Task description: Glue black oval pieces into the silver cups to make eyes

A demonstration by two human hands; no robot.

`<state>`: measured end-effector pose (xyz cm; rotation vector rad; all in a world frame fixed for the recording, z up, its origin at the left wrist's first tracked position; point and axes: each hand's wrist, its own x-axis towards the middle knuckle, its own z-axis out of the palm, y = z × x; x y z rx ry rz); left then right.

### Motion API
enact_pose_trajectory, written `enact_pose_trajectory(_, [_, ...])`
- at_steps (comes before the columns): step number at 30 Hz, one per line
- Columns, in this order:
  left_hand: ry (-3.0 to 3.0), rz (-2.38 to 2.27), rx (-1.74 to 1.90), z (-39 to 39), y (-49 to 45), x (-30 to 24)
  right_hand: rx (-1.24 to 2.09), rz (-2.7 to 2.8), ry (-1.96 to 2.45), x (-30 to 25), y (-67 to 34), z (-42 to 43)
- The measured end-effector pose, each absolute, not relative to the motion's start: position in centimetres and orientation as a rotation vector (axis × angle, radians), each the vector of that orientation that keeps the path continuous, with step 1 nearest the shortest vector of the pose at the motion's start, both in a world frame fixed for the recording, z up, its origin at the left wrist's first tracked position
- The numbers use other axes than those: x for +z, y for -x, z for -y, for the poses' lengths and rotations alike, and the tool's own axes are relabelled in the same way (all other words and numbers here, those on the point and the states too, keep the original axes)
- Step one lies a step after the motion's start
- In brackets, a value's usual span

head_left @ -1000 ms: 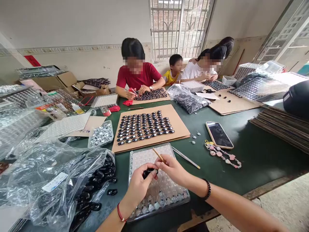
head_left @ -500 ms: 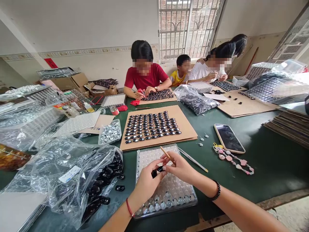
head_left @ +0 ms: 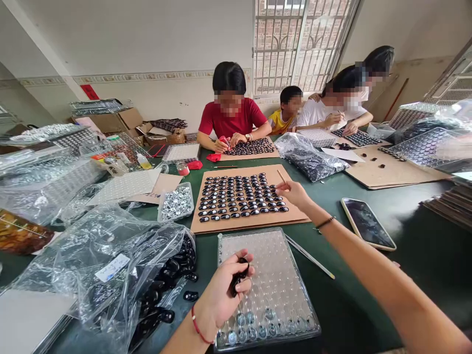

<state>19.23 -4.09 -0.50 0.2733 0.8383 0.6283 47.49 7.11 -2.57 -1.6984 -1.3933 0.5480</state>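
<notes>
My left hand (head_left: pixel 223 285) is curled around shiny black oval pieces (head_left: pixel 239 279), above a clear plastic tray (head_left: pixel 273 260) with round glassy discs along its near rows. Stretched forward, my right hand (head_left: pixel 298 193) holds a thin wooden stick (head_left: pixel 282 175) between its fingers. Its fingertips are at the right edge of rows of black oval pieces (head_left: pixel 239 197) with pale spots, laid out on a cardboard sheet (head_left: pixel 295 218). Whether those fingertips also grip a black piece, I cannot tell. Left of the tray, an open plastic bag (head_left: pixel 121 231) spills more black pieces (head_left: pixel 165 275).
A box of small silvery parts (head_left: pixel 176 202) stands left of the cardboard. A white stick (head_left: pixel 309 256) and a phone (head_left: pixel 368 223) lie to the right. Across the table, a person in red (head_left: pixel 236 120) works over another board, near a bag of black pieces (head_left: pixel 313 155).
My right hand has left my left hand and reached forward to the cardboard's right side, still with the stick. My left hand has turned and keeps the black pieces. The view has shifted slightly.
</notes>
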Motion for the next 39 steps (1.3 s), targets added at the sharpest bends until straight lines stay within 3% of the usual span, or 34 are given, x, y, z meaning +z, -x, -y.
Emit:
enact_pose_trajectory(7, [-0.392,-0.843,0.614,4.1,-19.4,0.4,0.377,1.472,1.92,-4.7,-51.0,-14.7])
enact_pose_trajectory(17, [-0.518,-0.795,0.674,3.6,-19.4,-0.8,0.384,1.484,1.857,-3.0,-50.2,-14.4])
enact_pose_trajectory(22, [-0.538,-0.759,0.719,3.1,-19.0,-0.5,0.378,1.315,1.677,-0.4,-47.5,-8.7])
enact_pose_trajectory(26, [-0.527,-0.772,0.798,2.3,-18.7,-0.3,0.597,1.268,1.367,-0.1,-42.9,0.7])
enact_pose_trajectory(29, [-0.539,-0.772,0.846,2.0,-18.6,-0.5,0.815,1.568,1.316,-0.7,-39.2,8.0])
enact_pose_trajectory(31, [-0.563,-0.756,0.834,2.0,-18.7,-0.7,0.792,1.809,1.321,-1.2,-37.3,11.3])
enact_pose_trajectory(39, [-0.779,-0.771,0.778,2.5,-19.4,-1.6,0.661,2.062,1.383,-0.7,-35.5,13.8])
